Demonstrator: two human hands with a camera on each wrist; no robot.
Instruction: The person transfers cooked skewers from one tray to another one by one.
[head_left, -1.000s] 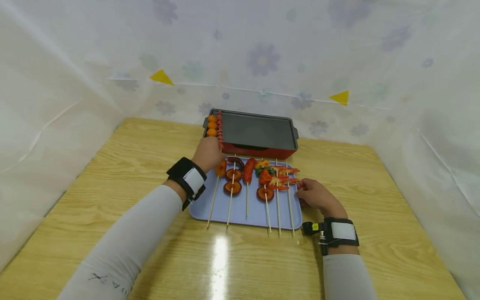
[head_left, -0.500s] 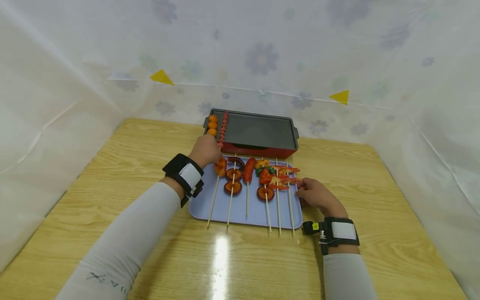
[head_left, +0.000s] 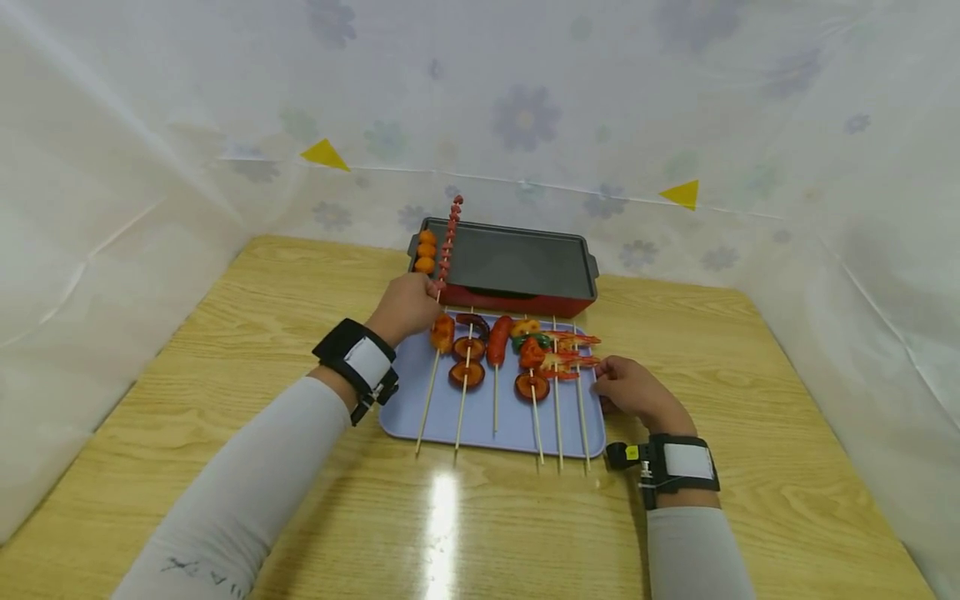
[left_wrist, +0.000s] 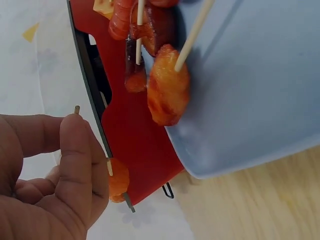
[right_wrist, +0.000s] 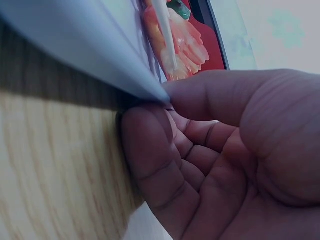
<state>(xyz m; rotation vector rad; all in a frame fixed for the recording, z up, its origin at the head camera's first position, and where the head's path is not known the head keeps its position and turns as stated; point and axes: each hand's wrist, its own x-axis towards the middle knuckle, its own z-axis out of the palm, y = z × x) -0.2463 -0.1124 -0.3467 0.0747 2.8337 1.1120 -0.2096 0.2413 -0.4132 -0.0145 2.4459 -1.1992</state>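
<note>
In the head view my left hand (head_left: 405, 310) pinches the lower stick of a skewer of small red meat pieces (head_left: 449, 237). The skewer slants over the left part of a grill (head_left: 517, 258), its tip beyond the back edge. The stick's end (left_wrist: 77, 109) pokes out between thumb and fingers in the left wrist view. A skewer of orange balls (head_left: 426, 250) lies at the grill's left end, partly behind that hand. My right hand (head_left: 637, 392) pinches the right rim of a pale blue tray (right_wrist: 105, 62), thumb above and fingers underneath.
Several skewers lie on the tray: a golden-brown piece (head_left: 442, 335), mushroom slices (head_left: 467, 375), a sausage (head_left: 498, 342), mixed vegetables (head_left: 532, 354) and shrimps (head_left: 562, 364). Their sticks jut over its front edge. Behind the grill hangs a flowered sheet (head_left: 525, 117) over the wooden table (head_left: 300, 500).
The red-meat skewer has swung away from the orange balls, and its tip has risen past the grill's back edge. My left hand has shifted slightly left. The right hand stays still on the tray.
</note>
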